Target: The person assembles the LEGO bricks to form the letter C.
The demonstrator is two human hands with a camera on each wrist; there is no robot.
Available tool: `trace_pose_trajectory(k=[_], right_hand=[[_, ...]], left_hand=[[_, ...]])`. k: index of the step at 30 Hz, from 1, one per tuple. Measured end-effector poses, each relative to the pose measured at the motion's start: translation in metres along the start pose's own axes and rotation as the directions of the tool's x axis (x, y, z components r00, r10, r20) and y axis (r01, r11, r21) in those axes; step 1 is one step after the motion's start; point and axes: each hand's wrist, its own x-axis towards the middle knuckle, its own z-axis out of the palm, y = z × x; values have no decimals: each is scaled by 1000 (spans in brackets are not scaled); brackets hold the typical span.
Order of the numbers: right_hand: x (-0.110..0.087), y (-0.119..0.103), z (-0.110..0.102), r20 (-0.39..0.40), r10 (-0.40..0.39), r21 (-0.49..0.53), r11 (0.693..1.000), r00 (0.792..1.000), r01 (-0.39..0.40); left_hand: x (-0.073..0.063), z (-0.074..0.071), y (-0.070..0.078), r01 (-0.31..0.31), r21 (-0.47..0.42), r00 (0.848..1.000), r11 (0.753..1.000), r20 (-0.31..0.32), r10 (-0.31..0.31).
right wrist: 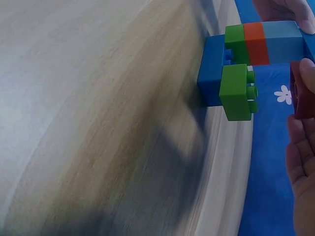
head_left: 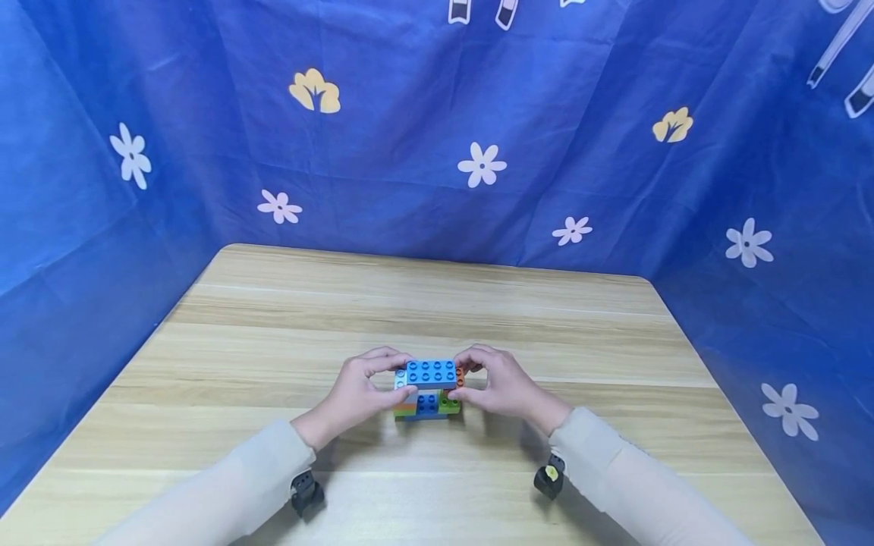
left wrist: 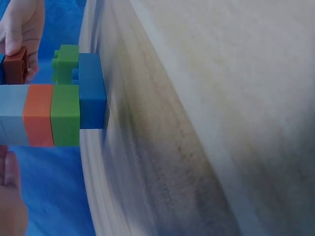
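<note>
A long blue brick with two rows of studs spans the top of a small brick structure. My left hand pinches its left end, where a light blue brick sits under it. Below that are an orange brick and a green brick, stacked on a blue base brick. At the other end, my right hand pinches a red brick beneath the long one. A gap separates it from another green brick on the base.
The structure stands on a wood-grain table. Blue cloth with white flowers and yellow shapes hangs behind and along both sides. Dark wrist cameras are strapped at both sleeves.
</note>
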Motion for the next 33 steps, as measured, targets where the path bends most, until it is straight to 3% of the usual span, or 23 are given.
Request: trace_pose_trajectory(k=[11,18,27,33], right_hand=[[-2,-1,6,-47,14,37,999,999,-12],[-5,1,9,-67,-35,15,999,997,36],[-4,0,6,-48,4,55,998,999,-2],[-8,-2,8,-112,-60,26,998,992,63]], left_hand=[[0,-3,2,-1,-61,1000,998,10,2],[1,-11,36,-2,-70,1000,998,24,4],[1,-12,39,10,-92,1000,996,29,-8],[1,-11,38,-6,-83,1000,997,26,8]])
